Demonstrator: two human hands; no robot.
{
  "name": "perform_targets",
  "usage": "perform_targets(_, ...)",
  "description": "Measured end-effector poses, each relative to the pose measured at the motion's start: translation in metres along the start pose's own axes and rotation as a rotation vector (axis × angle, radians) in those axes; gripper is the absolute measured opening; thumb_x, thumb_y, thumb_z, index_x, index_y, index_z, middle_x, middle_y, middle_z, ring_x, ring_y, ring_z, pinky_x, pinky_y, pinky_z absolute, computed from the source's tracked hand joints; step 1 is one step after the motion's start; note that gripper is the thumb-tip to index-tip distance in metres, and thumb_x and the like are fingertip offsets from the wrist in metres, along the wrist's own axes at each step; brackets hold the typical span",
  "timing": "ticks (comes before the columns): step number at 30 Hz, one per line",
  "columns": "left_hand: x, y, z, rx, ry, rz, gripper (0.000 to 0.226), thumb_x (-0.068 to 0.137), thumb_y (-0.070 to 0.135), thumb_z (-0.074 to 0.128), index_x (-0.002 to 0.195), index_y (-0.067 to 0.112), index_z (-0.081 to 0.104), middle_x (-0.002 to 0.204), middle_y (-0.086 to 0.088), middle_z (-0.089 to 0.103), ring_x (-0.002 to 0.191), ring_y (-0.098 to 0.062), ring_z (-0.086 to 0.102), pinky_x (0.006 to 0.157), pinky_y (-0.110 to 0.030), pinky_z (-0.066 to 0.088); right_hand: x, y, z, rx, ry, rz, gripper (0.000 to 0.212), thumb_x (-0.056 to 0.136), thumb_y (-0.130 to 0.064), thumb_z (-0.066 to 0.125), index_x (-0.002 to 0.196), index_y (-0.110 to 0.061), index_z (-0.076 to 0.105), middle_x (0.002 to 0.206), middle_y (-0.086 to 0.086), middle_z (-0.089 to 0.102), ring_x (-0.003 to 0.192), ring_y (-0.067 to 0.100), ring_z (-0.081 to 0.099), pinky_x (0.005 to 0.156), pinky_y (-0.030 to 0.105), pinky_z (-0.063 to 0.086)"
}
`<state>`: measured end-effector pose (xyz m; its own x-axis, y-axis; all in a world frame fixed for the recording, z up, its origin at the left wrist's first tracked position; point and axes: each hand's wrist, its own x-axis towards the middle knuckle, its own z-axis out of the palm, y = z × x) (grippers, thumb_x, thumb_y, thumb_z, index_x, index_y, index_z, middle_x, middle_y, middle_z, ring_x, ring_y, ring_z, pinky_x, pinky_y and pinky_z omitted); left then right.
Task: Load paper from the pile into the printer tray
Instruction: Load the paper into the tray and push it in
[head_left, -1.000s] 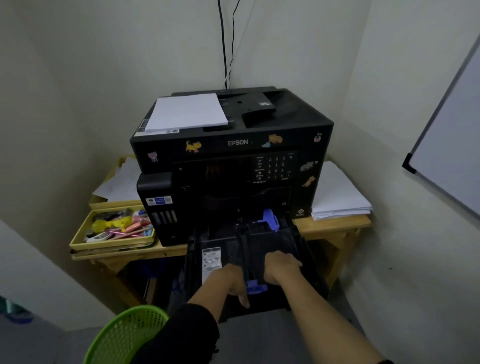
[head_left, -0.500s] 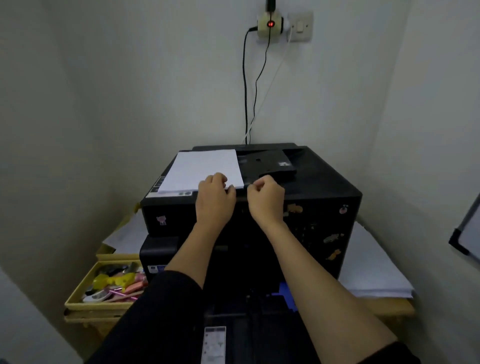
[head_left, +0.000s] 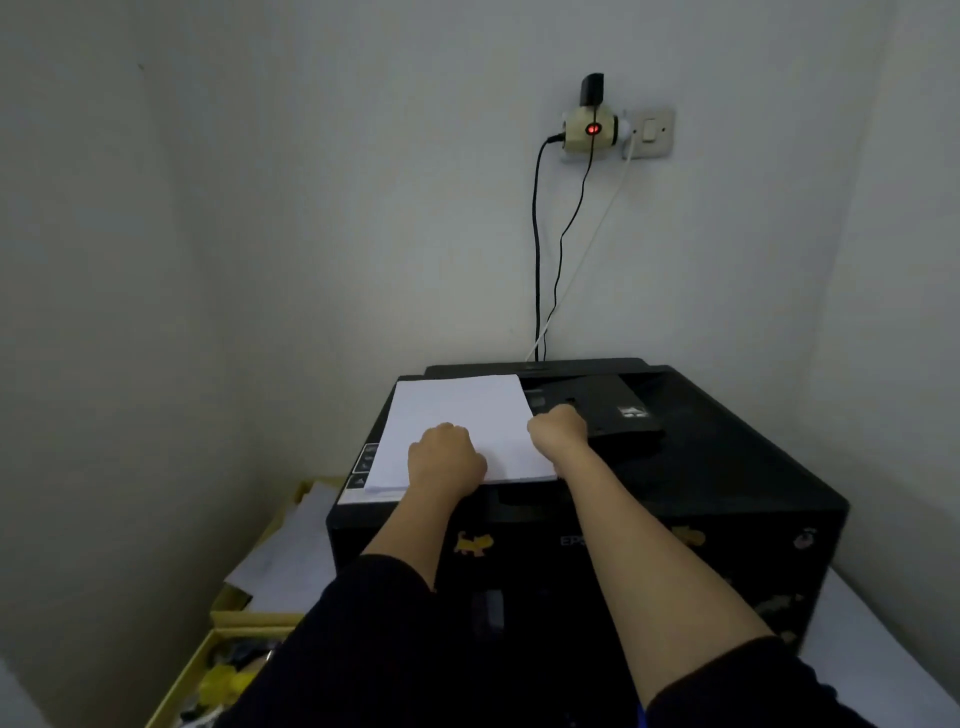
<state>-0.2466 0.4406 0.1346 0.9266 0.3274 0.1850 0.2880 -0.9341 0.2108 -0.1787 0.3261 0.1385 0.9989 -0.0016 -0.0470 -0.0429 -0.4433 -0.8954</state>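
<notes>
On top of the black printer (head_left: 701, 483), towards its left side, lies the white paper pile (head_left: 457, 410), flat, with its near edge just over the printer's front lip. Both forearms reach away from the camera, bare from dark sleeves pushed up past the elbows, and run nearly parallel. The left hand (head_left: 447, 460) rests knuckles-up on the near part of the pile, its fingers curled under into a loose fist with the thumb laid along the right side. The fingertips are hidden behind the back of the hand, so I cannot tell whether they pinch any sheets. The right hand (head_left: 558, 428) sits further off at the pile's right edge, wrist bent slightly left, fingers curled down round that edge and close together.

A yellow cat sticker (head_left: 474, 544) shows on the printer's front. Loose sheets (head_left: 291, 551) and a yellow tray (head_left: 223, 623) lie to the left, and more white paper (head_left: 878, 654) lies at the near right. On the far wall a socket adapter (head_left: 592, 130) glows red, with cables (head_left: 536, 249) hanging down behind the printer.
</notes>
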Motion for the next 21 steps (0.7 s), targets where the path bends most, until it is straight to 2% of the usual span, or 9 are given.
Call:
perform_targets(2, 0.008, 0.001, -0.003, -0.016, -0.040, -0.006, 0.026, 0.085, 0.014, 0.048, 0.099, 0.000, 0.064, 0.108, -0.013, 0.065, 0.100, -0.028, 0.061, 0.078, -0.032, 0.047, 0.011, -0.003, 0.004, 0.019, -0.048, 0.057, 0.029, 0.091, -0.005, 0.052, 0.118, 0.005, 0.055, 0.120, 0.021, 0.058, 0.100, 0.032, 0.059, 0.074, 0.028, 0.044)
perform_targets(5, 0.020, -0.001, -0.005, -0.065, -0.071, -0.028, 0.028, 0.084, 0.014, 0.049, 0.102, -0.002, 0.063, 0.108, -0.015, 0.065, 0.100, -0.030, 0.063, 0.072, -0.030, 0.047, 0.022, -0.010, 0.005, 0.035, -0.128, 0.147, 0.041, 0.086, -0.008, 0.064, 0.123, 0.009, 0.053, 0.127, 0.020, 0.058, 0.113, 0.034, 0.059, 0.095, 0.035, 0.050)
perform_targets(8, 0.029, -0.004, -0.005, -0.116, -0.086, -0.069, 0.028, 0.084, 0.020, 0.053, 0.104, 0.001, 0.063, 0.110, -0.013, 0.063, 0.099, -0.028, 0.063, 0.068, -0.030, 0.045, 0.025, -0.016, 0.007, -0.082, -0.192, 0.176, 0.043, 0.090, -0.007, 0.060, 0.129, 0.007, 0.050, 0.132, 0.019, 0.055, 0.120, 0.033, 0.055, 0.102, 0.039, 0.046)
perform_targets(11, 0.034, -0.005, -0.005, -0.178, -0.101, -0.120, 0.020, 0.084, 0.024, 0.058, 0.096, 0.008, 0.061, 0.111, -0.011, 0.062, 0.091, -0.026, 0.061, 0.065, -0.028, 0.041, 0.022, -0.017, 0.011, -0.135, -0.182, 0.094, 0.034, 0.094, -0.004, 0.050, 0.125, 0.010, 0.051, 0.123, 0.020, 0.057, 0.111, 0.031, 0.057, 0.085, 0.033, 0.045)
perform_targets(13, 0.038, -0.005, -0.004, -0.270, -0.111, -0.177, 0.023, 0.084, 0.028, 0.061, 0.097, 0.009, 0.060, 0.116, -0.010, 0.061, 0.094, -0.026, 0.059, 0.074, -0.030, 0.046, 0.023, -0.017, 0.012, -0.063, -0.114, 0.050, 0.019, 0.092, 0.000, 0.048, 0.106, 0.011, 0.057, 0.109, 0.020, 0.057, 0.095, 0.030, 0.057, 0.074, 0.031, 0.042)
perform_targets(14, 0.039, -0.006, -0.005, -0.306, -0.097, -0.212, 0.033, 0.084, 0.033, 0.062, 0.106, 0.009, 0.059, 0.121, -0.010, 0.059, 0.105, -0.028, 0.057, 0.084, -0.034, 0.048, 0.023, -0.017, 0.010, -0.031, -0.069, 0.038, 0.015, 0.091, 0.001, 0.049, 0.100, 0.011, 0.057, 0.106, 0.020, 0.057, 0.095, 0.032, 0.058, 0.073, 0.030, 0.042)
perform_targets(16, 0.042, -0.011, -0.011, -0.310, 0.022, -0.291, 0.053, 0.085, 0.041, 0.058, 0.125, 0.007, 0.051, 0.133, -0.011, 0.050, 0.125, -0.031, 0.045, 0.101, -0.042, 0.039, 0.023, -0.018, 0.001, 0.022, 0.005, 0.024, 0.022, 0.090, 0.002, 0.051, 0.108, 0.014, 0.056, 0.112, 0.022, 0.059, 0.105, 0.037, 0.060, 0.077, 0.034, 0.046)
perform_targets(19, 0.047, -0.027, -0.025, -0.415, 0.210, -0.527, 0.071, 0.082, 0.049, 0.058, 0.135, 0.003, 0.041, 0.140, -0.015, 0.043, 0.131, -0.032, 0.039, 0.105, -0.043, 0.035, 0.025, -0.021, -0.021, 0.058, 0.043, 0.001, 0.029, 0.089, 0.000, 0.055, 0.113, 0.017, 0.055, 0.120, 0.027, 0.060, 0.100, 0.035, 0.060, 0.078, 0.034, 0.045)
perform_targets(21, 0.063, -0.041, -0.021, -0.737, 0.098, -0.636, 0.085, 0.070, 0.058, 0.063, 0.135, 0.007, 0.045, 0.138, -0.014, 0.048, 0.126, -0.032, 0.046, 0.105, -0.043, 0.038, 0.026, -0.021, -0.034, 0.088, 0.015, 0.001, 0.031, 0.090, -0.001, 0.057, 0.116, 0.016, 0.054, 0.121, 0.026, 0.060, 0.091, 0.029, 0.055, 0.075, 0.031, 0.041)
